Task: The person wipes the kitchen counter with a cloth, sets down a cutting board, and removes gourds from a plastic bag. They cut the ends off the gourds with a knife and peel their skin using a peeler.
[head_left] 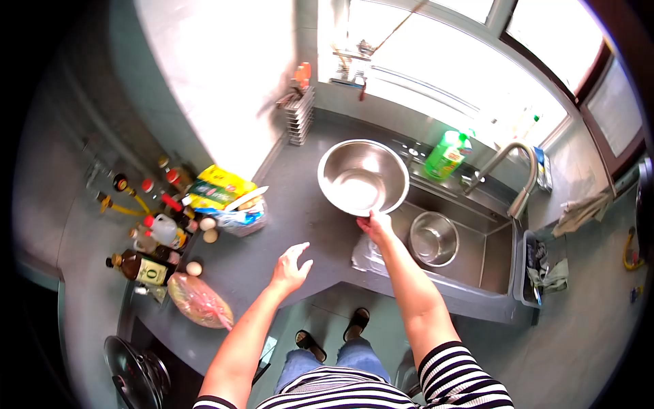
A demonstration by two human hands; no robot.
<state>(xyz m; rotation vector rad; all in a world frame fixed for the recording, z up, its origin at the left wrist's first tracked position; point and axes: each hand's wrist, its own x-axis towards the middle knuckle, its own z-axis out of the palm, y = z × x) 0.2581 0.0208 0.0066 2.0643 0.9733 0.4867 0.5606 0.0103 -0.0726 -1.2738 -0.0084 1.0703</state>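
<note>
Right hand (375, 226) gripping the rim of a steel bowl (364, 178), left hand (291, 271) open and holding nothing above the grey counter (300, 204), smaller bowl (434, 239) in the sink (501, 255).

I see a short-sleeved top (334, 391) in narrow black and white stripes, running across the front and ringing the right sleeve (458, 378). Of the left sleeve (215, 403) I get only a sliver at the bottom edge, in the same pattern. Lower down I make out light blue denim legwear (361, 359) and black slippers (358, 320). The left hand (291, 274) and right hand (375, 225) are bare.
</note>
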